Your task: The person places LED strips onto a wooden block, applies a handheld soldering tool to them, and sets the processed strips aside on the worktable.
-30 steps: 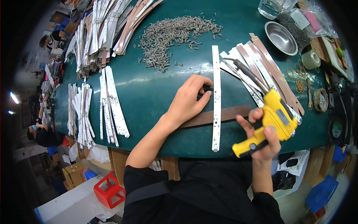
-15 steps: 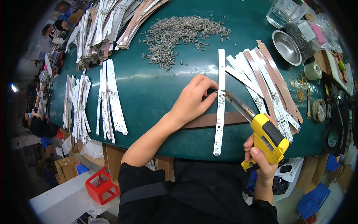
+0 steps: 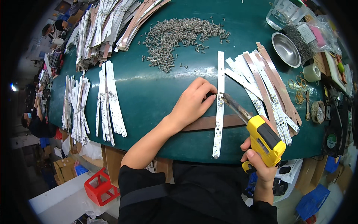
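Note:
A long white LED circuit strip (image 3: 217,130) lies lengthwise before me, crossing over a brown strip (image 3: 201,123). My left hand (image 3: 193,100) is closed in a pinch at the white strip's left edge. Something small and dark shows at its fingertips, too hidden to name. My right hand (image 3: 261,164) grips a yellow soldering gun (image 3: 265,140) by its handle. The gun's metal tip points up and left, meeting the strip close to my left fingertips. Beyond my hands lies a heap of small metallic cylindrical parts (image 3: 179,33).
Right of the strip is a fanned pile of white and brown strips (image 3: 276,97). Further right sit a metal bowl (image 3: 286,49), a tape roll (image 3: 312,72) and rubber bands (image 3: 299,93). More strip bundles (image 3: 111,100) lie left, below a big stack (image 3: 99,33).
The soldering gun and my right hand have shifted slightly left and down, with the tip still at the strip. My left hand stays pinched in nearly the same place.

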A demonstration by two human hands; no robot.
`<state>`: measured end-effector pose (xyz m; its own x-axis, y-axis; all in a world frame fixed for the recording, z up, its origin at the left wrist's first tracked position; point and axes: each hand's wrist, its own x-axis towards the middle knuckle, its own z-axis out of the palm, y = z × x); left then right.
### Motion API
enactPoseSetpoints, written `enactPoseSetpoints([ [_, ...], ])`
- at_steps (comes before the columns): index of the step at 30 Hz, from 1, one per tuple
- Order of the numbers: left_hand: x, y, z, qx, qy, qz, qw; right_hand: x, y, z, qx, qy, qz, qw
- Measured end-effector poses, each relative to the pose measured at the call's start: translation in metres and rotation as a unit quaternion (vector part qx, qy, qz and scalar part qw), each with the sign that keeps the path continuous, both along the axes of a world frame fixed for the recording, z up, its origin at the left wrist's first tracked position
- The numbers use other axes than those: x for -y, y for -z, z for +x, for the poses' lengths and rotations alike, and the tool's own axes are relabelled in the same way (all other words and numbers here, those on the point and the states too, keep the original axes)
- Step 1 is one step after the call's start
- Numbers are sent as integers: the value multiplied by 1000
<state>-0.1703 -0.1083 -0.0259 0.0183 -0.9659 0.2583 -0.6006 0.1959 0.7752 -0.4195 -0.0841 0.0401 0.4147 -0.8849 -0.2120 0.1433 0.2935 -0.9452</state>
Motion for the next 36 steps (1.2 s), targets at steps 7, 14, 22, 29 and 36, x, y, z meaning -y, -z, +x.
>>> enactPoseSetpoints([
  [7,0,0,0,1,2,3,1000,5,-1,-5,-11,-49,-23,998],
  [14,-1,-2,0,-6,1,11,1000,5,-7,-1,-41,-41,-27,998],
  [22,-1,0,-1,-2,2,4,1000,8,-6,-5,-10,-26,-14,1000],
  [29,-1,-4,-1,-3,0,1,1000,18,-32,-66,-169,142,-241,945],
  [36,-3,-10,2,26,7,48,998,14,-64,-107,-370,209,-367,828],
])
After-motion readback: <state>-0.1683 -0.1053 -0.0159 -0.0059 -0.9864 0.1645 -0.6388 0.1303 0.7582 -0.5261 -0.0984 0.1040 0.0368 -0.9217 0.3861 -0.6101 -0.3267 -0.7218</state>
